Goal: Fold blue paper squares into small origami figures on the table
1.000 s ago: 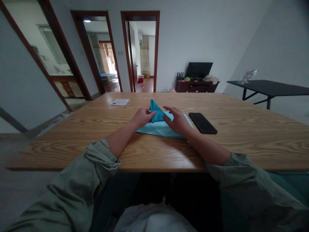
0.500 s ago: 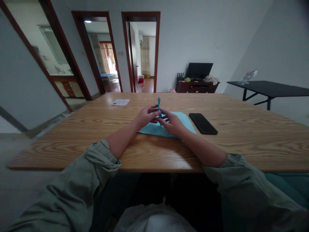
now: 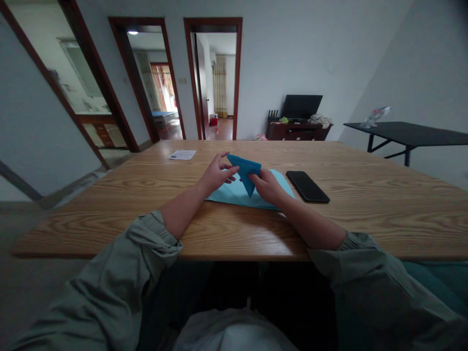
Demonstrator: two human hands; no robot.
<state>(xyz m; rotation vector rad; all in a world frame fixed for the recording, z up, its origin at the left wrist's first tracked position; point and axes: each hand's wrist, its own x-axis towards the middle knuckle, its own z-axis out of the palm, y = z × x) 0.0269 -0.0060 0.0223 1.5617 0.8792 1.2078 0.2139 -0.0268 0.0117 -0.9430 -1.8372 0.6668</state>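
While the right hand (image 3: 268,186) is pinching a folded blue triangle (image 3: 245,168), the left hand (image 3: 215,174) is spreading its fingers at one corner, apparently touching.
The triangle is pointing downward over a light-blue sheet (image 3: 228,194); white paper (image 3: 183,154) is lying beyond.

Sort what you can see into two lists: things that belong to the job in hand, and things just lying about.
Job in hand:
folded blue paper, in the right hand, beside the left hand
pale blue sheet beneath

Lying about:
black phone
white paper
television in the background
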